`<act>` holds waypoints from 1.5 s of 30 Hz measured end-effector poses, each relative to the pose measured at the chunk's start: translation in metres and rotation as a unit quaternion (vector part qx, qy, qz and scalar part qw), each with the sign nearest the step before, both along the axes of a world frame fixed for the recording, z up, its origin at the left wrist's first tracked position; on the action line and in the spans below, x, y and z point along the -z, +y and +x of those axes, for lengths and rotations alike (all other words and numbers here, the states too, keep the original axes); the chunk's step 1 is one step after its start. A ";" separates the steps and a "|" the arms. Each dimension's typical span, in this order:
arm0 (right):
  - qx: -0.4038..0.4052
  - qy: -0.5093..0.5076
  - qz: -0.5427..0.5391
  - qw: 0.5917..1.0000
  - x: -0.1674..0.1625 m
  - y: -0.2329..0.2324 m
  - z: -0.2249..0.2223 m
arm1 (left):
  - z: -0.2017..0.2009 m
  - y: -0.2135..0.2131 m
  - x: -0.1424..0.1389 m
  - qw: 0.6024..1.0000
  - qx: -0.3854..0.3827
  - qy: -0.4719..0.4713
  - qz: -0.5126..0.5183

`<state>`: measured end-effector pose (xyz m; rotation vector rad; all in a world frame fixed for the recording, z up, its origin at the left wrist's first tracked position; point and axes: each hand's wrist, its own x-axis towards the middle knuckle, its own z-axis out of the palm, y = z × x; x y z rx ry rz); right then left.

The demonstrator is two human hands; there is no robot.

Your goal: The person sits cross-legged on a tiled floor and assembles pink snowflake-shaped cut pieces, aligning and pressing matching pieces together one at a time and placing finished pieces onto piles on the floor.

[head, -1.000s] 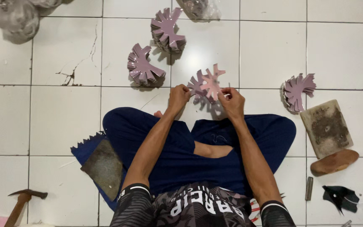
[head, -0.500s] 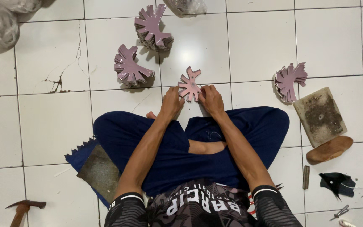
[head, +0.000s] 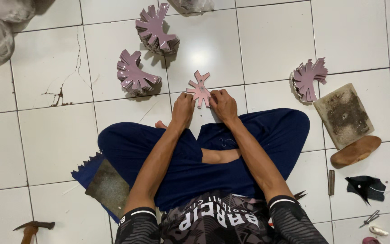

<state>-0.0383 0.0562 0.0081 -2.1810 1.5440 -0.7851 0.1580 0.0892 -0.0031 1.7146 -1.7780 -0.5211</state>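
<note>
- Left hand (head: 183, 108) and right hand (head: 222, 105) sit close together on the white tiled floor (head: 271, 40), just past the crossed legs.
- Both pinch a pink cutout (head: 199, 89), fingers closed on its lower edge; it lies flat on the tile between them.
- Two fanned stacks of the same pink pieces lie beyond the left hand: near stack (head: 134, 74), far stack (head: 155, 29).
- A third stack (head: 309, 79) lies to the right, beside a worn block (head: 344, 115) and a brown sole (head: 355, 151).
- A hammer (head: 32, 227) lies at the lower left.
</note>
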 end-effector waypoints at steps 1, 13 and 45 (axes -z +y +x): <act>-0.002 -0.002 -0.002 1.000 0.000 0.001 -0.001 | -0.001 0.000 0.001 1.000 0.006 -0.002 -0.006; 0.004 -0.001 0.009 1.000 -0.006 0.009 -0.015 | -0.016 0.007 0.009 0.999 0.012 -0.032 -0.018; 0.010 0.010 -0.034 0.999 -0.003 0.022 -0.029 | -0.030 0.015 -0.005 0.983 0.085 -0.148 -0.068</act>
